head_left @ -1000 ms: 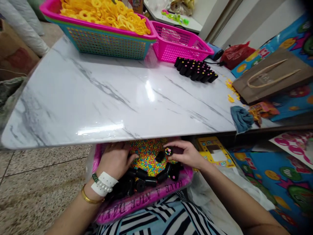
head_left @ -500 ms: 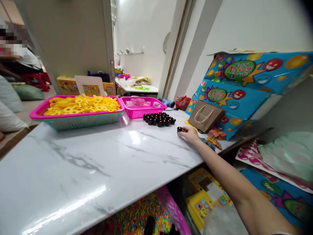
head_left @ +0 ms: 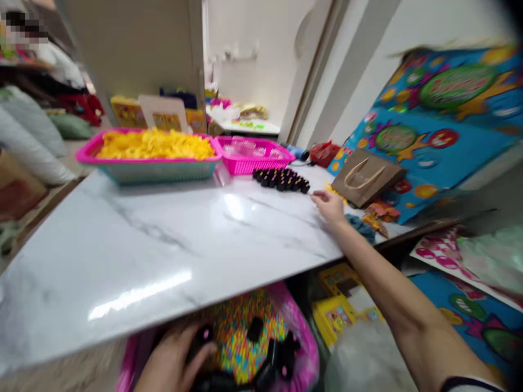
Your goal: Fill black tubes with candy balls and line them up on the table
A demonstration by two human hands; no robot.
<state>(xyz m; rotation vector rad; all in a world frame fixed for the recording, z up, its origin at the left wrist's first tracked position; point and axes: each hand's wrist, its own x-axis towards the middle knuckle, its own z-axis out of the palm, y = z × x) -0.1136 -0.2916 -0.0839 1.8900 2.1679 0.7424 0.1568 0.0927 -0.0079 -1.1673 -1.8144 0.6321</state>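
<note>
Under the table's edge, my left hand [head_left: 174, 356] reaches into a pink-rimmed basket [head_left: 308, 354] of tiny multicoloured beads. Its thumb and fingers close round a small black cylinder [head_left: 201, 338] with a pink dot on the end. More black cylinders [head_left: 272, 359] lie on the beads beside it. On the tabletop, my right hand [head_left: 330, 206] rests just right of a tight cluster of black cylinders [head_left: 281, 179] standing with pink and yellow dots upward. Its fingers are slightly apart, and no piece shows in them. Motion blurs the view.
On the marble-patterned table [head_left: 163, 228] stand a heaped basket of yellow pieces [head_left: 155, 146], a pink basket [head_left: 257, 158] and a brown paper bag [head_left: 365, 177]. Blue gum boxes [head_left: 441, 136] lean at right. Yellow boxes [head_left: 335, 316] sit below. A person [head_left: 61, 62] is at far left.
My right hand has let go of the black cylinder it held beside the cluster. My left hand has come into view in the bead basket, holding another. The view has tilted down and left.
</note>
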